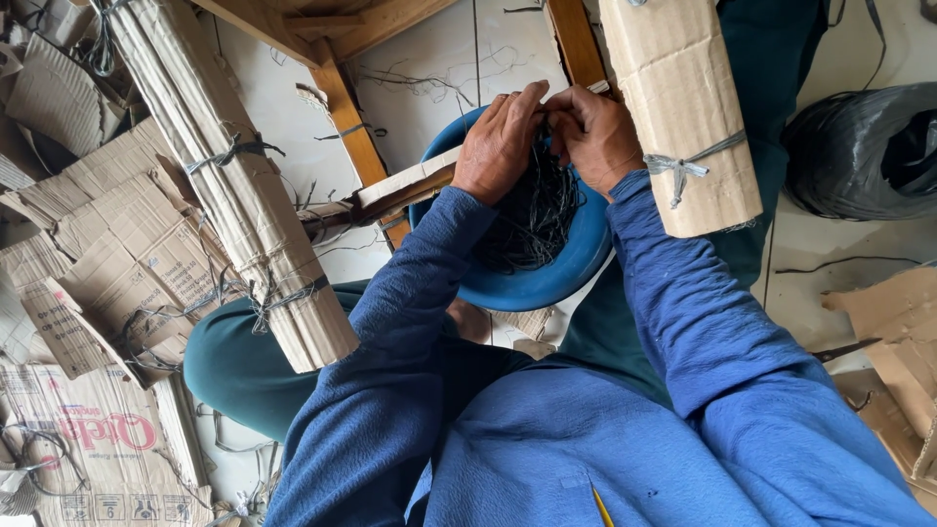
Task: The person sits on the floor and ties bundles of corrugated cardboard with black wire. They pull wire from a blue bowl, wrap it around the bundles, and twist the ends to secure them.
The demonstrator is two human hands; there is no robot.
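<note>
1. Far to my left, flattened cardboard sheets [107, 244] are lying in a loose heap on the floor, some printed, with grey string trailing over them.
2. Just beside them, a long bundle of folded cardboard [234, 185] is leaning across my left knee, with grey ties binding it in several places.
3. A wooden frame [346, 117] is standing on the pale tiled floor [429, 68] beyond my knees, and a strip of cardboard is resting against the rim of the blue bowl [547, 278].
4. The bowl is sitting in my lap, between my forearms, and it is holding a tangle of dark strings [532, 220].
5. My left hand [500, 144] is hovering over the bowl with its fingers curled down into the top of the strings, pinching strands where they are meeting my other hand.
6. My right hand [595, 132] is touching the left one fingertip to fingertip, its fingers closing on the same strands.
7. Just right of that hand, a second tied cardboard bundle [683, 107] is lying across my right leg.
8. Farthest right, a black plastic bag [864, 151] is sitting on the floor, with more cardboard scraps [893, 342] below it.
</note>
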